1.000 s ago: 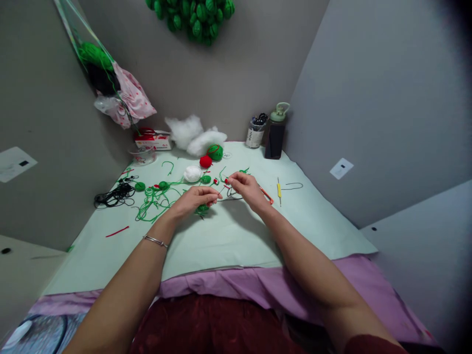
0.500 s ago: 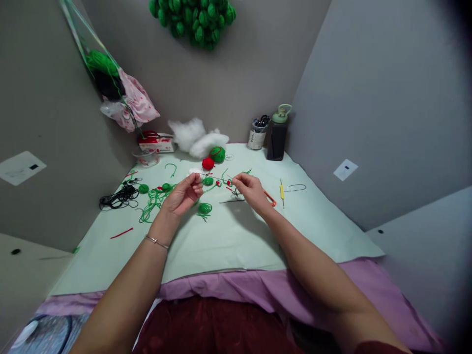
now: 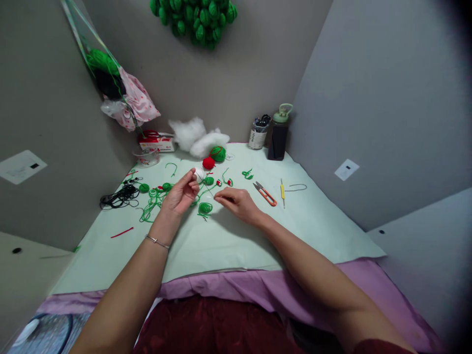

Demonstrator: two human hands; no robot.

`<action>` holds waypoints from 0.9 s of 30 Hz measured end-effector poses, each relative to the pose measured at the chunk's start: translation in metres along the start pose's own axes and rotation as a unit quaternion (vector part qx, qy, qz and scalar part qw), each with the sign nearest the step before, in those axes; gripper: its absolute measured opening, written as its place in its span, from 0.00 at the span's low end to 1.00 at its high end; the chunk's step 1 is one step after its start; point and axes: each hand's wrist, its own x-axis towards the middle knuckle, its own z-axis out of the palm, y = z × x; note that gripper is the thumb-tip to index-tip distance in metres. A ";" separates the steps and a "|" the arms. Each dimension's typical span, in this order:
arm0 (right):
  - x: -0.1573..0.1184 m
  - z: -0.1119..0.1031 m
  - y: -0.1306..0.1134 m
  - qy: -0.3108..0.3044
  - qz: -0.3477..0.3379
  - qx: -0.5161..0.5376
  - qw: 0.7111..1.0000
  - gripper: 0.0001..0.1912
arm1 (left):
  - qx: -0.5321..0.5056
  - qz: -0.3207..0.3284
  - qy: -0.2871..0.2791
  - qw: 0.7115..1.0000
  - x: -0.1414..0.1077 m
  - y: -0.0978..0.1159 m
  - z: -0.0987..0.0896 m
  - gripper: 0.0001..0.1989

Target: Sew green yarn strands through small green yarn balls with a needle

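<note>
On a pale green table (image 3: 228, 241) set in a grey-walled corner, the left hand (image 3: 180, 194) lifts pinched on what looks like a thin thread, while the right hand (image 3: 236, 200) rests low, fingertips closed, beside a green piece (image 3: 204, 208).

Near the fingers lie one orange snipper (image 3: 264, 193), one yellow hook (image 3: 282, 191), one red ball (image 3: 208, 162), two white stuffing tufts (image 3: 197, 135).
</note>
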 end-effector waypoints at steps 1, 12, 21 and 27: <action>0.000 0.002 -0.003 -0.023 -0.012 0.002 1.000 0.13 | 0.028 0.013 0.009 0.999 0.001 -0.003 -0.001 0.03; 0.008 -0.025 -0.005 0.090 0.157 0.307 0.934 0.19 | 0.606 0.277 -0.105 0.738 -0.007 -0.039 -0.008 0.09; 0.013 -0.035 0.015 0.141 0.191 0.311 0.920 0.19 | 0.511 0.236 0.000 0.827 -0.002 -0.033 -0.005 0.08; 0.012 -0.034 0.025 0.129 0.198 0.241 0.941 0.16 | 0.377 0.178 -0.024 0.909 -0.004 -0.028 -0.001 0.13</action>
